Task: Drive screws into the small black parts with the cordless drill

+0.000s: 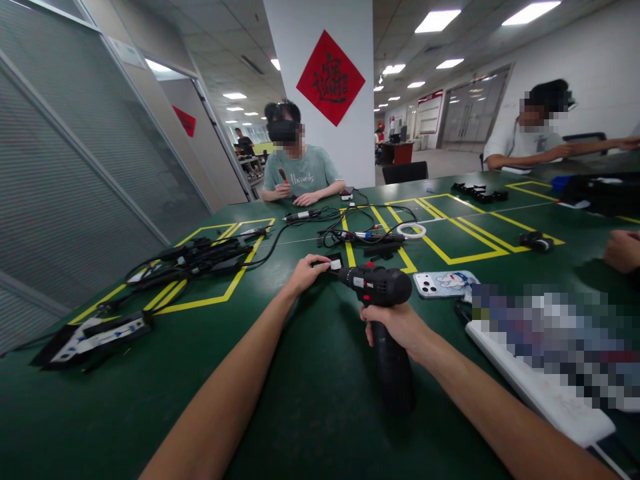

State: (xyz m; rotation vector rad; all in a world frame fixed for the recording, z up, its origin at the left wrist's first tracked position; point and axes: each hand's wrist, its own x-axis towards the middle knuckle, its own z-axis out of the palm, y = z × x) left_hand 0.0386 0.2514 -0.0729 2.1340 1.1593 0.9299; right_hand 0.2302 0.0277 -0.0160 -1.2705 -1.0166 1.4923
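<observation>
My right hand (395, 327) is closed round the grip of a black cordless drill (383, 293), which points left over the green table (310, 400). My left hand (307, 270) pinches a small black part (331, 262) right at the drill's tip, holding it against the table. Both forearms reach in from the bottom edge.
A phone in a printed case (444, 283) lies just right of the drill, a white keyboard (540, 393) beyond it. Black cables and tools (195, 260) cluster at left and mid-table (370, 237). A person (299, 175) sits opposite, another (530, 140) at far right; someone's hand (623, 250) rests at the right edge.
</observation>
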